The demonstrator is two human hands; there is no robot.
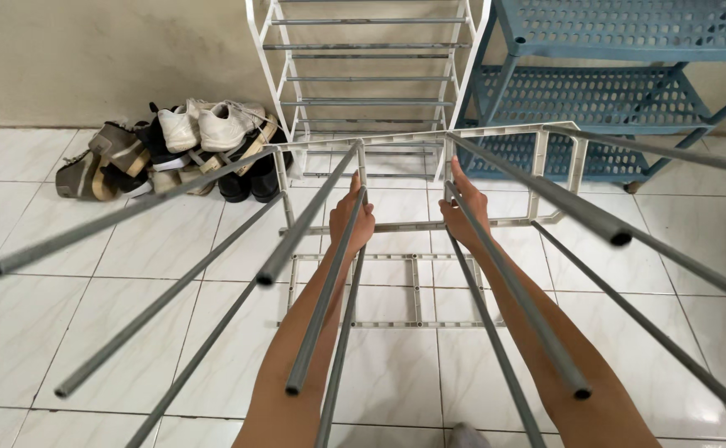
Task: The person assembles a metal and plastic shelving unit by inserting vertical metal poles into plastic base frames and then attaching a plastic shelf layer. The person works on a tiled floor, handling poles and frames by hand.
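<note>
A white plastic rack frame (555,172) lies on its side on the floor, with several grey metal rods (313,224) stuck in it and pointing up toward me. My left hand (348,217) reaches down between the rods, fingers straight, close to a thin rod near the frame's bar. My right hand (465,209) does the same a little to the right, its fingers against another rod where it meets the frame. A second white frame piece (417,290) lies flat on the tiles under my forearms.
A pile of shoes (172,149) sits against the wall at the left. An assembled white rack with metal bars (367,75) stands at the back, a blue plastic shelf (603,91) beside it. White floor tiles (64,332) all around.
</note>
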